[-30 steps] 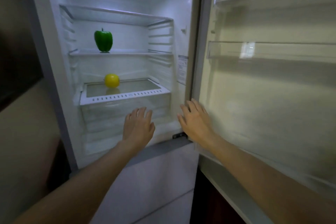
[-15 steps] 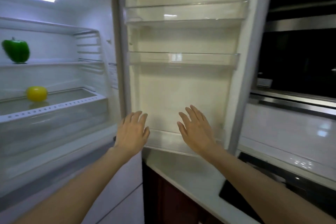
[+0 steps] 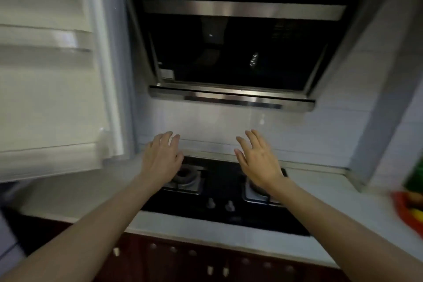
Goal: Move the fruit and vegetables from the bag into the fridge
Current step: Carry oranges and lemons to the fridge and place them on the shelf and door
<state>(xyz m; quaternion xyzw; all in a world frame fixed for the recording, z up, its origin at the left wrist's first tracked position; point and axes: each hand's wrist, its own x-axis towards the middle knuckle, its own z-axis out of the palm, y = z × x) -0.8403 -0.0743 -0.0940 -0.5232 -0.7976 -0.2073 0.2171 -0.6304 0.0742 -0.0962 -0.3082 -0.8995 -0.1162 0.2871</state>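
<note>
My left hand (image 3: 161, 159) and my right hand (image 3: 257, 160) are both held out in front of me, fingers spread and empty, above a black gas hob (image 3: 219, 199). The open fridge door (image 3: 52, 89) fills the left of the view; the fridge's inside is out of sight. At the far right edge a red bag (image 3: 408, 210) lies on the counter with blurred yellow and green produce in it.
A dark range hood (image 3: 233, 48) with a steel edge hangs over the hob. A white counter (image 3: 206, 233) runs across, with dark red cabinet fronts below. White tiled wall stands behind; a wall corner juts out at the right.
The view has swung right, from the fridge's inside past its door to the hob. The green pepper and yellow fruit have left the view. Both hands stay open and empty.
</note>
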